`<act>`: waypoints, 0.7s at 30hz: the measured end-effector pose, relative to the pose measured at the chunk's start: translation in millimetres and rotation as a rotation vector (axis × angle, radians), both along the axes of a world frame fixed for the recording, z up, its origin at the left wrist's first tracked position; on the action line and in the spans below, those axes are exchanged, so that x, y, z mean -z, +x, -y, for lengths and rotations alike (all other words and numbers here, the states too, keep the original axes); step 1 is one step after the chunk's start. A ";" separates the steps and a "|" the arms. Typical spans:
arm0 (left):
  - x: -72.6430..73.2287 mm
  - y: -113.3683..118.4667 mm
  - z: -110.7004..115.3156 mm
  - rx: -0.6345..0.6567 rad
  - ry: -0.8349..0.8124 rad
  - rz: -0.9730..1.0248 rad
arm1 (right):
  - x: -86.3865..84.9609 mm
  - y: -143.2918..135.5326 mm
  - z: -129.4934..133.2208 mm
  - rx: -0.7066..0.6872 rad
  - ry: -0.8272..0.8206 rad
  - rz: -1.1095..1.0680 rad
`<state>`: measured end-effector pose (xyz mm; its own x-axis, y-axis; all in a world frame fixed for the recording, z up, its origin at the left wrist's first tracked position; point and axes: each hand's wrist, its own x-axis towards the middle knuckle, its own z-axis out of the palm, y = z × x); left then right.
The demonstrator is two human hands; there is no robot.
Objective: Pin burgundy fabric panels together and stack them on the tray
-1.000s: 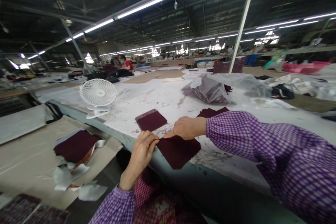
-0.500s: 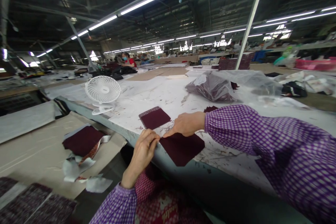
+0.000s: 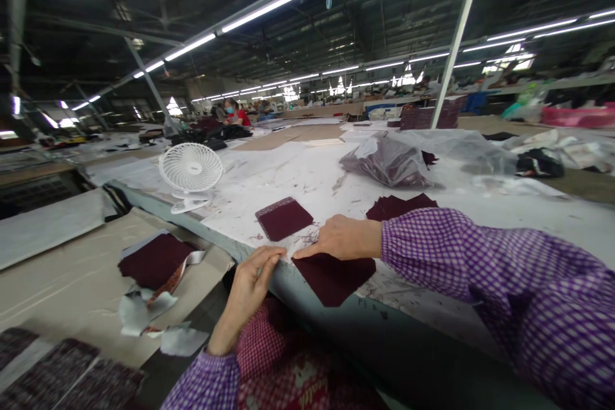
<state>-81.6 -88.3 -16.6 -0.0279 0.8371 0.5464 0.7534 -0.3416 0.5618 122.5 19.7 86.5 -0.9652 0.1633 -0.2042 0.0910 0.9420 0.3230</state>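
Observation:
A dark maroon cloth piece lies at the near edge of the white-topped table, its lower part over the edge. My right hand rests on its top side, the index finger stretched out onto its left corner. Just left of that corner, my left hand is at the table edge, fingers close together; whether anything small is between the fingertips is too small to make out. Behind my hands lies a maroon pocket-shaped piece with a speckled band. More maroon pieces are stacked beyond my right wrist.
A white fan stands on the table at the left. Farther right is a plastic bag with dark contents. Cloth scraps lie on a lower surface at the left. A person is in the background.
My left hand has come away from the cloth corner, moving slightly left and down. My right hand has shifted slightly down and right, and more of the stacked pieces shows.

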 end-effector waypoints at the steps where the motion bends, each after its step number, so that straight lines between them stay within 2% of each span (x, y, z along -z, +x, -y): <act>1: -1.5 1.9 0.0 0.005 0.005 -0.040 | 3.5 1.1 0.0 -0.002 0.007 -0.017; 5: -2.3 10.8 3.4 0.010 0.095 -0.289 | 17.6 5.7 -1.7 0.017 0.028 -0.134; 8: 1.2 13.0 8.5 -0.035 0.146 -0.429 | 24.0 9.2 -10.0 0.138 0.013 -0.235; 10: 2.2 12.5 10.5 -0.050 0.161 -0.490 | 25.8 10.2 -18.8 0.243 -0.090 -0.245; 12: 0.3 11.6 10.1 -0.048 0.161 -0.513 | 27.2 8.7 -27.2 0.328 -0.262 -0.236; 15: -7.6 9.6 2.5 -0.012 0.133 -0.478 | 27.8 2.7 -35.3 0.352 -0.439 -0.256; 18: -16.0 5.5 -14.3 -0.031 0.114 -0.363 | 15.3 4.2 -42.1 0.265 -0.488 -0.248; 21: -18.4 0.1 -36.4 -0.148 0.121 -0.290 | -14.8 29.8 -57.2 0.269 -0.524 -0.240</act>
<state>-81.4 -51.9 1.7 0.0270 0.7643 0.6443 0.9223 -0.2675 0.2788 152.4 76.8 101.3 -0.9332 0.3435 -0.1057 0.3591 0.9036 -0.2337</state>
